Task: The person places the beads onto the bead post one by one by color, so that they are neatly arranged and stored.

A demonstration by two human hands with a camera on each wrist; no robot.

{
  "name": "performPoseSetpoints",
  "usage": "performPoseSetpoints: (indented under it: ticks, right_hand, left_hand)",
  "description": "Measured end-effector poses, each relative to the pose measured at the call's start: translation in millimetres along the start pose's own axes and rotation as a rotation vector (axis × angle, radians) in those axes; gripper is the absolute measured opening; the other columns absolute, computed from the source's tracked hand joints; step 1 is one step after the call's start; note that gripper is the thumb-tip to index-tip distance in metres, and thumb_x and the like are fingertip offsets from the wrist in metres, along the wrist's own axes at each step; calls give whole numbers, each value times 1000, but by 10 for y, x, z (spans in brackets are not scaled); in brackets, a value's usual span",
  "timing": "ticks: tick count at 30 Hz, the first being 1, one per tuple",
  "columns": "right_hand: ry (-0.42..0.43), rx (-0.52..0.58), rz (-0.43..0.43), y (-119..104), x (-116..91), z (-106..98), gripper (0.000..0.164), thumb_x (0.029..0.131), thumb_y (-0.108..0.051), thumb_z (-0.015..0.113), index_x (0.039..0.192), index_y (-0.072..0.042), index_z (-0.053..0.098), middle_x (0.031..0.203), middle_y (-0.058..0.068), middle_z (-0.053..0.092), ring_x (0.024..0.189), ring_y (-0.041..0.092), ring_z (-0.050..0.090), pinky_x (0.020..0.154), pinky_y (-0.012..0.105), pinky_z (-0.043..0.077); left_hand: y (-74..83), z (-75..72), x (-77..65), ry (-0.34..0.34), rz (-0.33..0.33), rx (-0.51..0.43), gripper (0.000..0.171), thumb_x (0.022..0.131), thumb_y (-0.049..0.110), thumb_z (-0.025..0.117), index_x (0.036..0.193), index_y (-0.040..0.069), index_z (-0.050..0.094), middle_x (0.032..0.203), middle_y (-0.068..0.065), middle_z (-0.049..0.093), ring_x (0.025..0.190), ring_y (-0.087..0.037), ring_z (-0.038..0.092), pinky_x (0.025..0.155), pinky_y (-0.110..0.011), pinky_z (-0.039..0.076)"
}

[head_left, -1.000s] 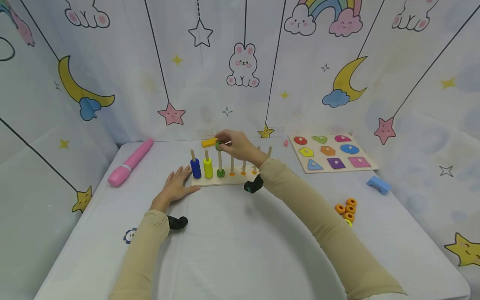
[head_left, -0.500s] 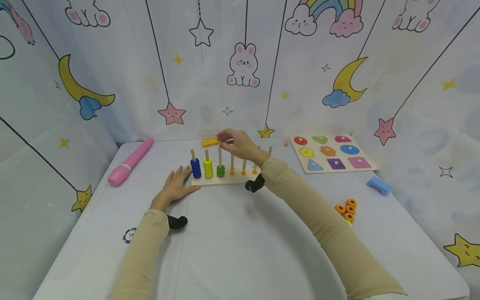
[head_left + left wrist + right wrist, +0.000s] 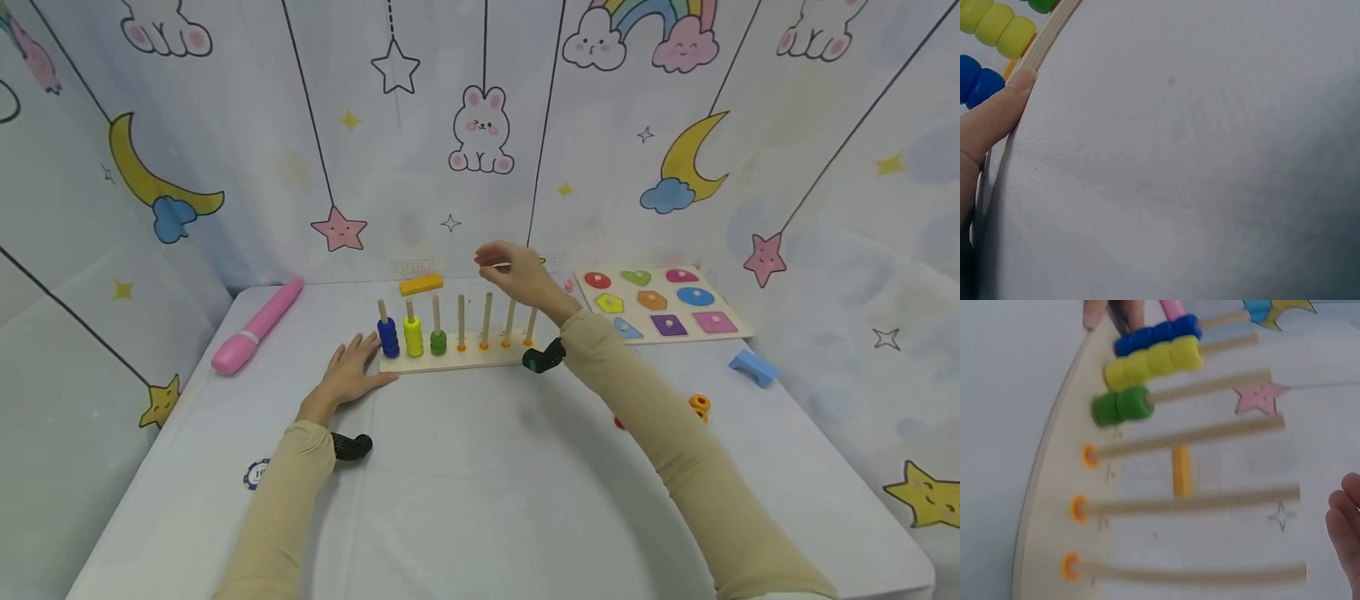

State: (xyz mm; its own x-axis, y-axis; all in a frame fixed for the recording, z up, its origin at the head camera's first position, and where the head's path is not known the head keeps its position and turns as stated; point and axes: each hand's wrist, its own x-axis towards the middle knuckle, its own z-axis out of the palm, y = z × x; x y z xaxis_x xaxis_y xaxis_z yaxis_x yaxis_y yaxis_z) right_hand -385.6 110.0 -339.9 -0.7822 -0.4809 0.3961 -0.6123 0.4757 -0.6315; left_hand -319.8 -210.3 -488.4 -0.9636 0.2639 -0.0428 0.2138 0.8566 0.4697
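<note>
I see a long pink baton (image 3: 259,327) along the white-clothed table's (image 3: 465,467) left edge, near the far corner. Next, the left hand (image 3: 351,375), fingers extended, touches the front left corner of a rectangular wooden peg board (image 3: 465,360) near the table's far edge. Its pegs (image 3: 461,321) carry round blue beads (image 3: 387,337), yellow beads (image 3: 413,337) and green beads (image 3: 438,342); four stand bare. Above those hangs the right hand (image 3: 521,272), loosely bent, nothing visible in its fingers. By the far right corner my feed shows a flat wooden shape puzzle (image 3: 672,308).
</note>
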Motion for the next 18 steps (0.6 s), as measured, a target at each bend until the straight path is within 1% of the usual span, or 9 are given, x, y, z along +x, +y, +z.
performPoseSetpoints:
  ticks: [5, 8, 11, 14, 18]
  right_hand:
    - [95, -21, 29, 279, -267, -367, 28, 90, -5, 62, 117, 3, 59, 110, 13, 66, 102, 23, 63, 87, 29, 52]
    - [124, -62, 90, 447, -461, -564, 28, 91, -6, 62, 118, 0, 59, 111, 13, 65, 102, 23, 63, 88, 32, 52]
    - [115, -110, 189, 592, -679, -740, 31, 92, -12, 61, 122, -3, 58, 114, 12, 64, 104, 24, 61, 91, 37, 50]
    - [79, -124, 288, 709, -929, -887, 32, 94, -17, 60, 123, -4, 57, 117, 12, 62, 107, 26, 59, 94, 42, 48]
    - [39, -164, 350, 859, -1297, -1076, 32, 94, -21, 59, 122, -5, 58, 117, 12, 62, 109, 28, 58, 94, 45, 48]
  left_hand:
    - [-3, 5, 8, 2, 6, -3, 88, 86, 52, 61, 148, 0, 25, 155, -17, 16, 142, -37, 3, 113, -52, -5]
    - [5, -3, 9, 4, 5, 0, 88, 87, 52, 60, 148, 1, 25, 155, -17, 16, 142, -37, 3, 113, -51, -5]
    - [8, -11, 11, 9, 10, -5, 87, 87, 52, 61, 148, 0, 25, 155, -17, 17, 142, -37, 4, 114, -51, -5]
    - [8, -15, -2, 7, 6, -11, 87, 87, 51, 61, 147, -1, 26, 155, -18, 17, 142, -37, 4, 114, -51, -5]
    - [24, -16, -14, 5, 5, -21, 86, 87, 50, 61, 147, -1, 26, 154, -18, 17, 142, -38, 4, 113, -51, -5]
